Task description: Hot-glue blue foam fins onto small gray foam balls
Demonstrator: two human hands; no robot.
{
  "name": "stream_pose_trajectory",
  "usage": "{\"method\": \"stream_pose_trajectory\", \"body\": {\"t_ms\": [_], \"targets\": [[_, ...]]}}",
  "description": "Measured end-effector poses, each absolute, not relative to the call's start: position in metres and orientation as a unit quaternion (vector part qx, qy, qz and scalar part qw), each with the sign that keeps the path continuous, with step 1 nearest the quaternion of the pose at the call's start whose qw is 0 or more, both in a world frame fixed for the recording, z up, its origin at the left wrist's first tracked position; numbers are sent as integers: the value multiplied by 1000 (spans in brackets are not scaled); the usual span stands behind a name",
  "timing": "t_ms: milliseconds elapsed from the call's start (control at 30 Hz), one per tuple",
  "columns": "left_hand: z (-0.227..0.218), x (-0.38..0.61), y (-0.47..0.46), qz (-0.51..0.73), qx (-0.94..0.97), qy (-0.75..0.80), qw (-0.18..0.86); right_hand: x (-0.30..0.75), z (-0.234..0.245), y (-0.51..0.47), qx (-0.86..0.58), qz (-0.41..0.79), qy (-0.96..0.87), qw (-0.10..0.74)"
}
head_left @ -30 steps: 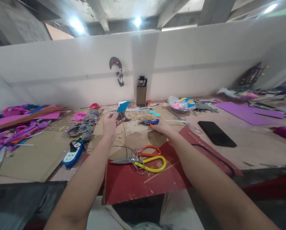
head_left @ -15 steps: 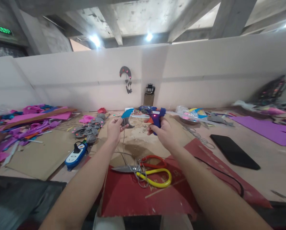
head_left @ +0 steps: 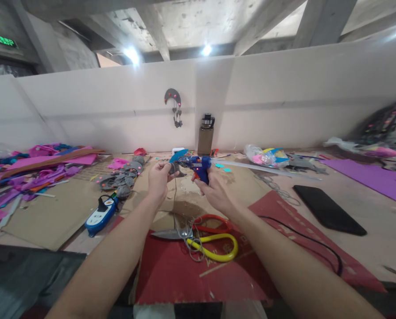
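Note:
My left hand (head_left: pixel 158 179) pinches a small craft piece (head_left: pixel 177 157), blue on top and grey below, with a thin wire hanging from it. A blue hot glue gun (head_left: pixel 198 165) is gripped in my right hand (head_left: pixel 214 190), its nozzle pointing left and touching or almost touching the piece. Both hands are raised above the brown cardboard (head_left: pixel 184 195) at the table's middle. The gun's black cord (head_left: pixel 304 232) trails right over the red card (head_left: pixel 251 261).
Scissors (head_left: pixel 204 232) with red and yellow handles lie below my hands. A blue-white power strip (head_left: pixel 100 213) sits left, grey felt pieces (head_left: pixel 121 177) behind it, pink scraps (head_left: pixel 35 170) far left. A black phone (head_left: pixel 327 210), purple sheet (head_left: pixel 370 175) and bottle (head_left: pixel 205 133) stand right and back.
My right hand picked the glue gun off the table, lifted it, then brought its nozzle left to the piece in my left hand. The camera tilted up slightly.

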State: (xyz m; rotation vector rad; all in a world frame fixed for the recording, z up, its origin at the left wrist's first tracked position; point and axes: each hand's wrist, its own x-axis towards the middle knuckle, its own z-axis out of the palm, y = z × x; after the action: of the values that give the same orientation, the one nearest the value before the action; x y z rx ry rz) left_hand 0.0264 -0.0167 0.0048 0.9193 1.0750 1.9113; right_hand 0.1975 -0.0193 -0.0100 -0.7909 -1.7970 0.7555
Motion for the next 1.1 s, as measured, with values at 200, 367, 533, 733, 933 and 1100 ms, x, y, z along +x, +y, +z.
{"method": "stream_pose_trajectory", "body": {"t_ms": [200, 367, 533, 733, 933, 1100], "targets": [[2, 27, -15, 749, 366, 414, 365, 199, -7, -19, -335, 277, -759, 485], [-2, 25, -12, 750, 368, 415, 359, 197, -12, -15, -342, 264, -775, 461], [-3, 25, -11, 754, 371, 414, 351, 197, -13, -13, -341, 239, -776, 474], [2, 26, -14, 761, 360, 407, 355, 199, -9, -13, -340, 234, -767, 491], [5, 25, -16, 760, 354, 399, 370, 200, -10, -12, -345, 239, -761, 496], [5, 25, -15, 763, 346, 399, 373, 201, -13, -9, -349, 263, -749, 497]]}}
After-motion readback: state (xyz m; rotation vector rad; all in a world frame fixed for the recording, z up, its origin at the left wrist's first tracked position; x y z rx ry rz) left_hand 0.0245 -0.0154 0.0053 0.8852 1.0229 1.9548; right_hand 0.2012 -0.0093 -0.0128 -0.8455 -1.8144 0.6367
